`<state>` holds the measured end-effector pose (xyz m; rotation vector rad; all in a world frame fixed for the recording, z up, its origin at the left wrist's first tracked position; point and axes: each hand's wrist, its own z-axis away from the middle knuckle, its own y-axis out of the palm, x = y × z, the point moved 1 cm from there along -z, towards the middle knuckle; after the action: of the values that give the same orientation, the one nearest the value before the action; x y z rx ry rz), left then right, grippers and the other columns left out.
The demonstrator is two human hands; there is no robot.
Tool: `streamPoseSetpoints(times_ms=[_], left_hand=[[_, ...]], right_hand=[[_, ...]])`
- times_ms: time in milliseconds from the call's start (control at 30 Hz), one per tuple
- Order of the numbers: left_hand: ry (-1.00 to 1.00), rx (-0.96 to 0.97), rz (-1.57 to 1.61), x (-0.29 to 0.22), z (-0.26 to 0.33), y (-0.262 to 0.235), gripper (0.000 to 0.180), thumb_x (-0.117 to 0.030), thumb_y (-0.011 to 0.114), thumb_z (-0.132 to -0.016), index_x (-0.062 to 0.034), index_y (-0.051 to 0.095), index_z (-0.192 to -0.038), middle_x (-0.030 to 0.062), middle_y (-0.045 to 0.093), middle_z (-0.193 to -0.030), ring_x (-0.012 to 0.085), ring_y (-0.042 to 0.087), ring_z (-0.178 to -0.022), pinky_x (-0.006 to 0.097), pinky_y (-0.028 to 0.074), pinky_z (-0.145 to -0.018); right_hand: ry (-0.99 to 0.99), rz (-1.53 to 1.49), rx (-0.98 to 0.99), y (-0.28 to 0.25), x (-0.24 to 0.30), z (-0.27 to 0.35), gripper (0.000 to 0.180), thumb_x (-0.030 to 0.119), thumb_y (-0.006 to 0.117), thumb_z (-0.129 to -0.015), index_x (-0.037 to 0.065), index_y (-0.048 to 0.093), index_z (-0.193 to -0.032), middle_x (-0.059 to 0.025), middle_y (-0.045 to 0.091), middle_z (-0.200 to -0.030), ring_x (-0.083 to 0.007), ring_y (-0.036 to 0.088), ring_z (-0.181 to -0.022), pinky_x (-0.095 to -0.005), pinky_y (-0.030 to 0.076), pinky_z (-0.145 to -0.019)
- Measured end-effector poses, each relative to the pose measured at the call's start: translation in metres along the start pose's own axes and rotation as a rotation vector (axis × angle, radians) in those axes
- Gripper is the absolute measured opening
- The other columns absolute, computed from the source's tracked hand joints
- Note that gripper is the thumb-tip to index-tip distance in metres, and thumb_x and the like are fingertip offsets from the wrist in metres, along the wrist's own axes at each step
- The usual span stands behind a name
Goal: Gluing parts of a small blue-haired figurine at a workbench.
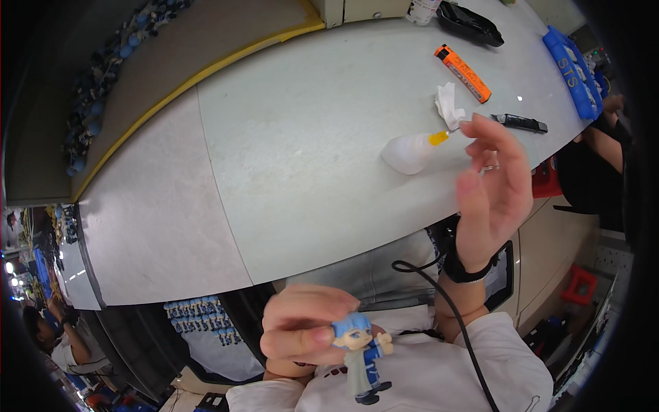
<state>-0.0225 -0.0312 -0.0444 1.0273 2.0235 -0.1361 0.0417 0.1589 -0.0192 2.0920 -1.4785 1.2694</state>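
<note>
My left hand [302, 326] pinches a small toy figurine [364, 353] by its head, close to my body. The figurine has light blue hair, a pale cape, a blue outfit and dark shoes. My right hand [495, 196] is raised over the table's front right edge, its fingers apart and slightly curled, with nothing in it. To the left of those fingers, a squat white squeeze bottle [406, 154] with a yellow tip sits on the table. A crumpled white tissue [447, 104] and a black utility knife [522, 123] lie just beyond my right fingertips.
An orange narrow box [463, 73], a black dish [470, 24] and a blue bin [573, 72] occupy the table's far right. Yellow edging [199, 72] borders a shelf with many blue figurine pieces. A black tray of figurines [223, 364] is lower left. A black cable [460, 319] crosses my right arm.
</note>
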Motion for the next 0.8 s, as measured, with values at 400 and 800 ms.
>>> streamPoseSetpoints(times_ms=[400, 800], left_hand=[[-0.073, -0.047, 0.058, -0.007, 0.003, 0.005, 0.038, 0.003, 0.067, -0.06, -0.0032, 0.044, -0.089, 0.0171, 0.046, -0.097, 0.0254, 0.056, -0.081, 0.036, 0.051, -0.068], [-0.053, -0.078, 0.233, -0.004, 0.002, 0.006, 0.02, 0.008, 0.057, -0.07, 0.0071, 0.047, -0.088, 0.0269, 0.051, -0.09, 0.0323, 0.059, -0.082, 0.042, 0.053, -0.073]], right_hand=[[-0.101, 0.168, -0.169, -0.011, -0.002, 0.003, 0.021, -0.003, 0.055, -0.07, -0.003, 0.054, -0.091, -0.0085, 0.053, -0.089, -0.012, 0.044, -0.074, -0.0215, 0.034, -0.065], [-0.194, -0.539, 0.158, -0.002, 0.032, 0.024, 0.01, -0.002, 0.06, -0.062, 0.003, 0.059, -0.07, -0.0047, 0.055, -0.068, -0.0162, 0.048, -0.053, -0.0248, 0.036, -0.044]])
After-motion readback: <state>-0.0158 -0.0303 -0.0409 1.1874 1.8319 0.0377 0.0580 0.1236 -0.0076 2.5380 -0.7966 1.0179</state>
